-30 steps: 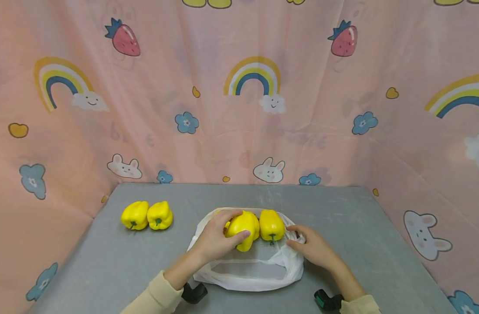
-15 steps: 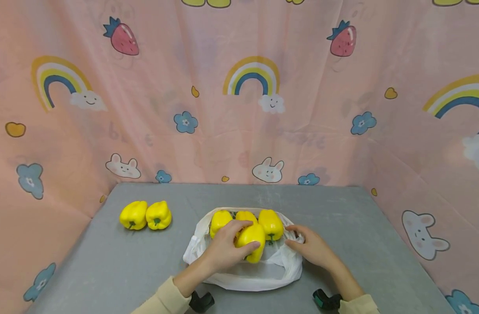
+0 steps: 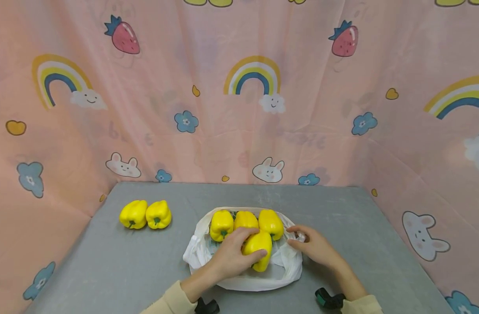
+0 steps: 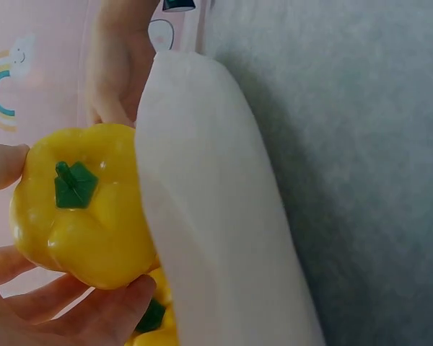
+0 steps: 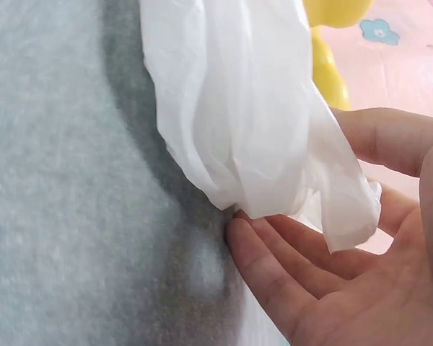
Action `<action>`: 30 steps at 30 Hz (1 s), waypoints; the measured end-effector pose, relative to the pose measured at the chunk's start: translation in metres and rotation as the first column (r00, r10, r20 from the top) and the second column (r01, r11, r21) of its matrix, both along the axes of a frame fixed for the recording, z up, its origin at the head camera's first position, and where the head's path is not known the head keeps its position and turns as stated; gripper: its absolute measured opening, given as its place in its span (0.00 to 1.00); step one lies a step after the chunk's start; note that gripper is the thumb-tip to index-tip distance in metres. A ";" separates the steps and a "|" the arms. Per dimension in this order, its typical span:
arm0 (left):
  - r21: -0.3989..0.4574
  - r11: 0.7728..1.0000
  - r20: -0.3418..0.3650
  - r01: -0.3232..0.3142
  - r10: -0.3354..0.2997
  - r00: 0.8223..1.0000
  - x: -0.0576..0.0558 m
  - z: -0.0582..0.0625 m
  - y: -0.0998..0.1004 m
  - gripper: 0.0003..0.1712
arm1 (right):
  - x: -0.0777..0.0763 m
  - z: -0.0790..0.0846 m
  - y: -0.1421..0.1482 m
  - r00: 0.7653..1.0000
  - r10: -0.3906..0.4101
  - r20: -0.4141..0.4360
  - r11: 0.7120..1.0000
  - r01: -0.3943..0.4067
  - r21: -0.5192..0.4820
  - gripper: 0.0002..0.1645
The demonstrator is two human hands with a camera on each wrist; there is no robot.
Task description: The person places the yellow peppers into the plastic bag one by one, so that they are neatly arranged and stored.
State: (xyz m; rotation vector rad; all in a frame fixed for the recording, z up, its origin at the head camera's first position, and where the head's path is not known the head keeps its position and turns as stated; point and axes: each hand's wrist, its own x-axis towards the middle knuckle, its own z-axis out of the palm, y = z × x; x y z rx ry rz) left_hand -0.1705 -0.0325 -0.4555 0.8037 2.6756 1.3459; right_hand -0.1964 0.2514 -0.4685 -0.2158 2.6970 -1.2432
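Note:
My left hand (image 3: 233, 257) grips a yellow bell pepper (image 3: 259, 253) with its thumb and fingers, over the open mouth of a white plastic bag (image 3: 239, 285). In the left wrist view, the fingers curl round that pepper (image 4: 94, 223), its green stem facing the camera. Three more yellow peppers (image 3: 221, 224) sit in a row at the back of the bag. On the bag's right side, my right hand (image 3: 315, 246) holds the rim. The right wrist view shows crumpled bag plastic (image 5: 238, 108) between the thumb and fingers (image 5: 274, 267) of that hand.
Two more yellow bell peppers (image 3: 134, 214) lie side by side at the back left of the grey table (image 3: 333, 213). A pink printed curtain (image 3: 208, 152) hangs behind and beside it. Black wrist devices (image 3: 328, 300) show at both sleeves.
My left hand has carried the gripped pepper right and toward me, uncovering the left and middle peppers in the bag. My right hand stays about where it was at the rim.

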 end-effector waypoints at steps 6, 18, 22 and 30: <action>-0.022 1.000 0.018 -0.006 0.007 1.000 0.002 -0.003 0.004 0.37 | 0.002 0.004 0.001 1.000 0.005 0.029 1.000 -0.004 -0.017 0.26; -0.036 0.999 0.051 0.015 -0.013 0.999 0.002 -0.018 0.017 0.37 | 0.001 0.005 0.000 0.999 0.017 0.048 1.000 -0.017 -0.007 0.27; -0.030 1.000 0.071 0.002 0.001 0.997 0.002 -0.021 0.020 0.37 | 0.001 0.006 -0.001 0.998 0.029 0.052 1.000 -0.029 -0.009 0.27; -0.019 0.999 0.132 -0.045 0.047 0.990 0.001 -0.022 0.027 0.37 | 0.001 0.004 0.000 0.998 0.021 0.054 1.000 -0.021 -0.005 0.29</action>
